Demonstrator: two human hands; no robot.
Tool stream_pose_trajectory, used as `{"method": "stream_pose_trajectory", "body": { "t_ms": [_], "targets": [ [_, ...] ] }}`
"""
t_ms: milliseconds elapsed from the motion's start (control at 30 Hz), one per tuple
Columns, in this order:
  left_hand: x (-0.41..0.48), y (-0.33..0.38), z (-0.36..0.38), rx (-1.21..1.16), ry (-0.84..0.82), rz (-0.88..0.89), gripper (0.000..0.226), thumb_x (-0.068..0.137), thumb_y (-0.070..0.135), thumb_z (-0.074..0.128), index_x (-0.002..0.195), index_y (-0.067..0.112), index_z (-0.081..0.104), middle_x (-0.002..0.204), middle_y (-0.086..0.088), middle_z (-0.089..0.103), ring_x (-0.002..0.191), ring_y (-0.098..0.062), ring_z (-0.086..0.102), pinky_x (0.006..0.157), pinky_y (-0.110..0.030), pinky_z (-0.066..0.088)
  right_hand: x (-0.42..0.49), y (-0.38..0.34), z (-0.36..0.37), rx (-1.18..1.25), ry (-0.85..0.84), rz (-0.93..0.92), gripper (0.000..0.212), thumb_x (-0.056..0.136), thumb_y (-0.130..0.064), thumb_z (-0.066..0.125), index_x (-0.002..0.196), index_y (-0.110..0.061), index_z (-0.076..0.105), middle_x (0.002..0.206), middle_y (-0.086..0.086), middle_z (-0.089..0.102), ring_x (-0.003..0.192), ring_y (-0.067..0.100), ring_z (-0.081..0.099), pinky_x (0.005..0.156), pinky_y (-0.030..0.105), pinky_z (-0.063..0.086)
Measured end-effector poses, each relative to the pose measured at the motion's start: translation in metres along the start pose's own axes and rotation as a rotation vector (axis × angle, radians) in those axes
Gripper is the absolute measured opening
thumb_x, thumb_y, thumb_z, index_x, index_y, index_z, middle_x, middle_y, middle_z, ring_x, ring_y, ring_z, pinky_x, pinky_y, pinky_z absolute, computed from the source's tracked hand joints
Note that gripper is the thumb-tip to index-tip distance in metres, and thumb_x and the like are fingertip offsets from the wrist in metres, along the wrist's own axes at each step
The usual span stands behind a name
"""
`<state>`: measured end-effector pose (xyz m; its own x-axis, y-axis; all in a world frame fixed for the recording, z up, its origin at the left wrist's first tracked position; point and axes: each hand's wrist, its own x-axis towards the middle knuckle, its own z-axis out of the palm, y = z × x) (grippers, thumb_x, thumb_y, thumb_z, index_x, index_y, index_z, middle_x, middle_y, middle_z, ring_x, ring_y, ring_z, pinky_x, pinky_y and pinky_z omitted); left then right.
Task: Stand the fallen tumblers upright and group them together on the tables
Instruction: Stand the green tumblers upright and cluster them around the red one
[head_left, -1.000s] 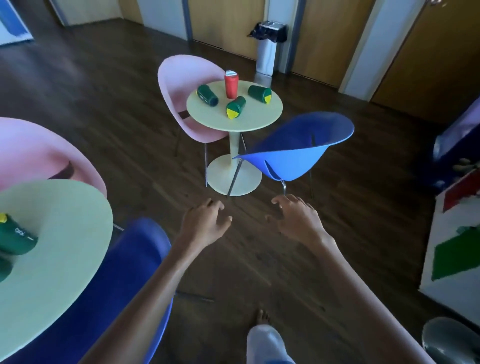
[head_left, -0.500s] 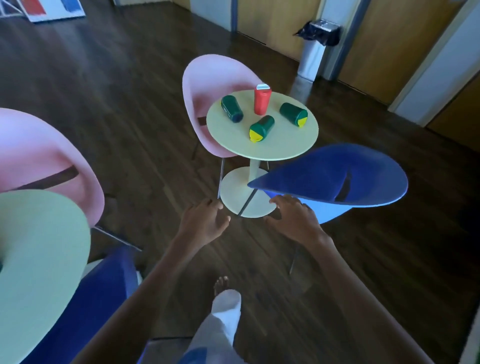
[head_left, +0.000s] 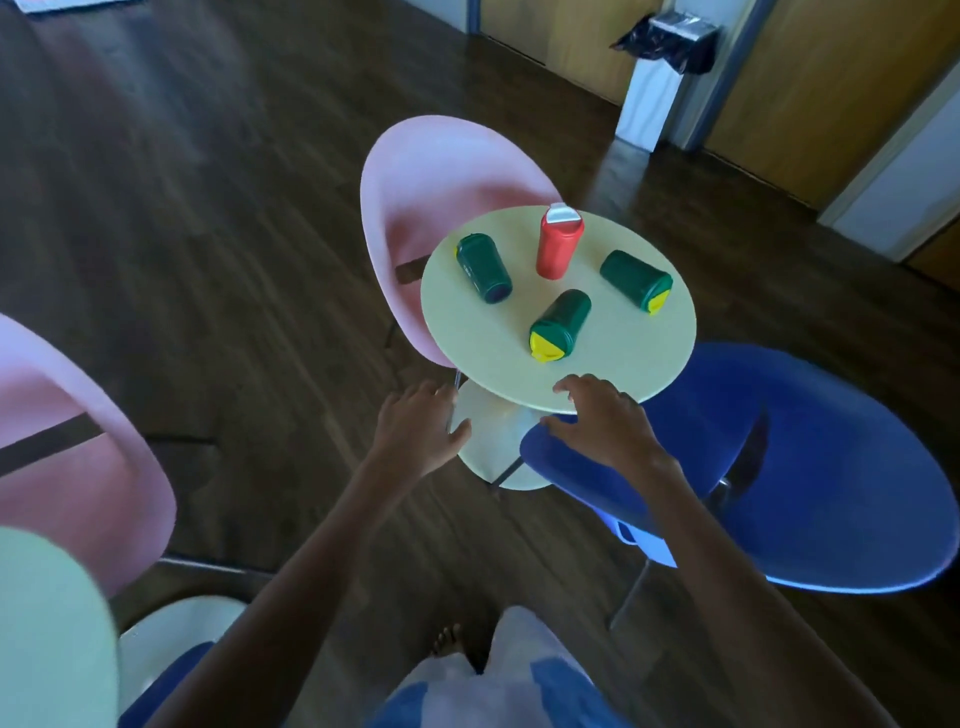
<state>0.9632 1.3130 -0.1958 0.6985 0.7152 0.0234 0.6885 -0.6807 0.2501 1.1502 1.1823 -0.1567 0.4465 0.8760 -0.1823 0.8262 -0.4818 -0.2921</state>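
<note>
A round pale-yellow table (head_left: 613, 374) stands ahead of me. On it a red tumbler (head_left: 557, 245) stands upright at the back. Three green tumblers lie on their sides: one at the left (head_left: 484, 268), one in the middle with its yellow lid toward me (head_left: 559, 325), one at the right (head_left: 636, 280). My right hand (head_left: 597, 421) hovers open at the table's near edge, fingers just over the rim. My left hand (head_left: 418, 426) is open, lower and left of the table edge. Neither hand holds anything.
A pink chair (head_left: 441, 208) stands behind the table on the left, a blue chair (head_left: 810, 467) close on the right. A second pale table (head_left: 47, 623) and pink chair (head_left: 78, 457) are at my left. A bin (head_left: 654, 78) stands by the wall.
I have walked closer to the table, which now fills more of the view. Both hands have come forward; my right hand now reaches the table's near edge.
</note>
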Motion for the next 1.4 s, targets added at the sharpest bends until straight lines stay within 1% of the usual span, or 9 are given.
{"method": "stream_pose_trajectory", "body": {
  "t_ms": [133,300,500,767,933,1067,1200,1267,1400],
  "targets": [
    [0.067,-0.016,0.005,-0.005,0.005,0.017,0.038,0.086,0.047,0.054,0.11,0.019,0.06,0.11,0.001,0.064,0.103,-0.022,0.062,0.086,-0.036,0.043,0.07,0.007,-0.003,-0.005,-0.015,0.0,0.053,0.087,-0.047,0.058,0.131,-0.019,0.048,0.127,0.006,0.056,0.119,0.025,0.051,0.095,0.04,0.041],
    [0.154,-0.029,0.017,0.022,0.003,0.016,0.044,0.087,0.05,0.052,0.117,0.019,0.057,0.108,0.001,0.066,0.099,-0.019,0.063,0.087,-0.037,0.046,0.161,0.017,-0.01,0.034,-0.01,-0.029,0.051,0.086,-0.046,0.06,0.126,-0.018,0.051,0.124,0.004,0.057,0.116,0.024,0.052,0.092,0.039,0.044],
    [0.236,-0.04,0.028,-0.014,-0.064,-0.085,0.048,0.088,0.053,0.05,0.123,0.019,0.055,0.122,0.0,0.063,0.108,-0.02,0.062,0.091,-0.039,0.048,0.258,0.032,-0.023,0.062,-0.064,-0.069,0.05,0.086,-0.046,0.059,0.126,-0.017,0.051,0.122,0.006,0.058,0.113,0.025,0.054,0.089,0.036,0.046],
    [0.314,-0.062,0.063,-0.523,-0.262,-0.395,0.053,0.087,0.048,0.058,0.127,0.015,0.052,0.123,-0.003,0.06,0.114,-0.018,0.057,0.094,-0.036,0.048,0.359,0.052,-0.001,0.437,-0.313,0.069,0.05,0.088,-0.038,0.061,0.129,-0.011,0.049,0.124,0.012,0.059,0.11,0.024,0.058,0.092,0.037,0.047],
    [0.367,-0.073,0.087,-0.75,-0.315,-0.583,0.059,0.086,0.046,0.061,0.132,0.013,0.046,0.126,-0.003,0.059,0.115,-0.02,0.056,0.09,-0.03,0.044,0.404,0.058,0.024,0.587,-0.386,0.199,0.055,0.089,-0.039,0.06,0.134,-0.013,0.044,0.123,0.009,0.058,0.105,0.021,0.058,0.086,0.032,0.046],
    [0.395,-0.081,0.103,-1.05,-0.367,-0.731,0.061,0.085,0.043,0.066,0.131,0.011,0.043,0.122,-0.007,0.059,0.104,-0.021,0.062,0.084,-0.032,0.051,0.429,0.061,0.04,0.714,-0.523,0.257,0.06,0.088,-0.038,0.062,0.139,-0.015,0.04,0.12,0.004,0.062,0.106,0.019,0.06,0.098,0.04,0.046],
    [0.404,-0.078,0.107,-1.224,-0.442,-0.739,0.021,0.088,0.026,0.067,0.101,0.014,0.056,0.099,-0.006,0.063,0.088,-0.018,0.062,0.082,-0.028,0.052,0.44,0.063,0.05,0.795,-0.57,0.27,0.047,0.087,-0.02,0.066,0.129,-0.013,0.047,0.106,0.004,0.065,0.095,0.015,0.062,0.091,0.033,0.048],
    [0.405,-0.079,0.108,-1.288,-0.427,-0.735,0.027,0.086,0.021,0.069,0.107,0.011,0.056,0.096,-0.004,0.064,0.09,-0.019,0.062,0.08,-0.026,0.053,0.44,0.065,0.052,0.834,-0.564,0.277,0.047,0.085,-0.017,0.068,0.127,-0.01,0.047,0.1,0.002,0.065,0.092,0.014,0.062,0.089,0.031,0.048],
    [0.406,-0.082,0.108,-1.303,-0.367,-0.689,0.046,0.082,0.015,0.073,0.12,0.009,0.049,0.117,-0.01,0.061,0.104,-0.02,0.062,0.081,-0.028,0.056,0.439,0.065,0.055,0.899,-0.507,0.263,0.052,0.081,-0.008,0.071,0.127,-0.007,0.045,0.101,0.005,0.062,0.095,0.018,0.061,0.083,0.027,0.05]
  ]
}}
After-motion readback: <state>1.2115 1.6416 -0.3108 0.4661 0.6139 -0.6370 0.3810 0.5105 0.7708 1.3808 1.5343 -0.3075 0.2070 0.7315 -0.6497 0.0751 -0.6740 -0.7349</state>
